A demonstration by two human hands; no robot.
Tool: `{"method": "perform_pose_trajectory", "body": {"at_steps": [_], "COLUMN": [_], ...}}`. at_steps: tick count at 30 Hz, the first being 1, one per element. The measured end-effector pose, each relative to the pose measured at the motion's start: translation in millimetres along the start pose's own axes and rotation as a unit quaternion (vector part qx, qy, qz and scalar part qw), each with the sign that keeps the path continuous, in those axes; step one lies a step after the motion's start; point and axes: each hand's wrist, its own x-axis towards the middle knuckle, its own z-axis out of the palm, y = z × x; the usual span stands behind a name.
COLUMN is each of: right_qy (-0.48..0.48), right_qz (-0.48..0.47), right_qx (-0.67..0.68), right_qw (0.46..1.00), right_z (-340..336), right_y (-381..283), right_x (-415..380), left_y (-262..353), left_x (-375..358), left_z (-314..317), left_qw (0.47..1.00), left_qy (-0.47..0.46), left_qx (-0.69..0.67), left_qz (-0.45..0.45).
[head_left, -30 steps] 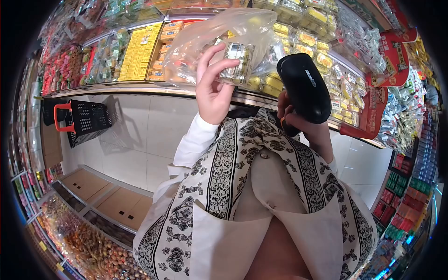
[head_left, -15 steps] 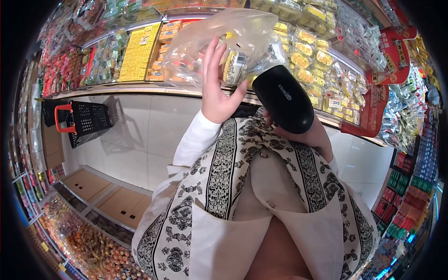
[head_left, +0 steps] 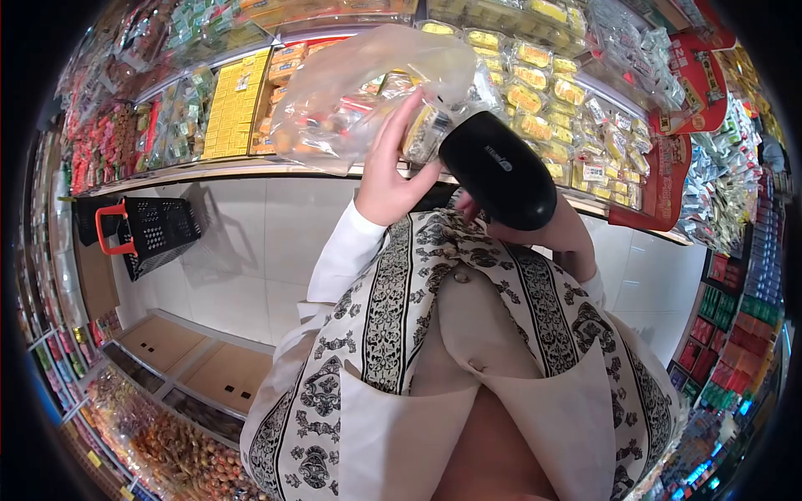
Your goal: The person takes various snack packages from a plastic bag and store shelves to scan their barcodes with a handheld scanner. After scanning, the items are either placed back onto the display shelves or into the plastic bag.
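My right hand (head_left: pixel 568 238) is wrapped round a black handheld barcode scanner (head_left: pixel 501 171), most of its fingers hidden beneath the scanner head. My left hand (head_left: pixel 393 171) has its fingers extended upward and its thumb apart, with a small wrapped snack pack (head_left: pixel 420 138) held between them. A barcode label shows on the pack's upper side, and the scanner's front end is right beside it. Behind the left hand, a translucent plastic bag (head_left: pixel 322 100) spreads over the shelf edge with several packaged items showing through it.
Display bins in front hold yellow snack packs (head_left: pixel 526 98), yellow boxes (head_left: pixel 234 108) and orange packs (head_left: pixel 284 63). On the tiled floor at left stands a black shopping basket (head_left: pixel 163 234) with a red handle. Red display signs (head_left: pixel 664 184) edge the right side.
The pack in my left hand has tilted and come closer to the scanner's front end. The view has shifted slightly; the scanner sits a little further left.
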Motion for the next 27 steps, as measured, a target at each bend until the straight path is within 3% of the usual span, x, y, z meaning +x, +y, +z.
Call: {"method": "perform_pose_trajectory", "body": {"at_steps": [1,2,3,5,6,7,8,10,15,17,19,21,23,26,27], "right_qy": [-0.010,-0.019,-0.015,0.021,0.080,0.102,0.132,0.167,0.181,0.179,0.233,0.228,0.224,0.211,0.210], "right_qz": [-0.073,-0.147,-0.148,-0.153,-0.110,-0.142,-0.146,-0.154,-0.133,-0.132,-0.135,-0.128,-0.124,-0.111,-0.109], "right_qx": [0.057,0.113,0.115,0.208,0.148,0.202,0.206,0.211,0.285,0.309,0.297,0.299,0.293,0.266,0.271], "right_qw": [0.996,0.982,0.982,0.966,0.980,0.964,0.959,0.951,0.932,0.925,0.916,0.918,0.921,0.934,0.933], "right_z": [-2.2,-4.6,-10.0,-21.6,-23.7,-26.0,-26.4,-25.7,-25.8,-24.8,-13.9,-14.4,-16.1,-18.3,-17.6], "right_y": [0.9,1.8,5.5,14.5,14.3,21.4,23.8,27.7,45.3,49.2,48.0,51.4,55.0,59.6,61.8], "right_x": [-0.5,-0.8,-3.3,-11.4,-13.7,-16.7,-19.5,-24.8,-37.9,-40.4,-39.0,-42.8,-47.3,-52.6,-54.4], "left_y": [2.0,5.6,8.4,11.7,4.9,-1.7,-5.6,-7.1,-0.6,3.6,0.1,2.0,-1.1,2.4,0.3], "left_x": [-2.0,-3.7,-4.5,-4.4,-5.2,-6.6,-8.0,-6.4,-1.9,-0.5,-2.3,-1.4,-1.5,-1.6,-2.1], "left_z": [1.3,1.6,1.9,2.2,7.4,15.4,23.0,37.4,55.7,58.6,58.3,61.0,62.3,64.8,64.3], "left_qw": [1.000,0.967,0.870,0.728,0.636,0.533,0.530,0.469,0.454,0.510,0.495,0.514,0.479,0.556,0.536], "left_qy": [-0.004,-0.034,-0.062,-0.197,-0.217,-0.233,-0.237,-0.175,-0.169,-0.132,-0.149,-0.097,-0.103,-0.076,-0.079], "left_qx": [-0.002,-0.236,-0.452,-0.625,-0.705,-0.774,-0.773,-0.825,-0.823,-0.781,-0.795,-0.781,-0.798,-0.735,-0.739], "left_qz": [-0.001,-0.096,-0.186,-0.200,-0.226,-0.250,-0.255,-0.262,-0.298,-0.336,-0.315,-0.342,-0.351,-0.381,-0.400]}}
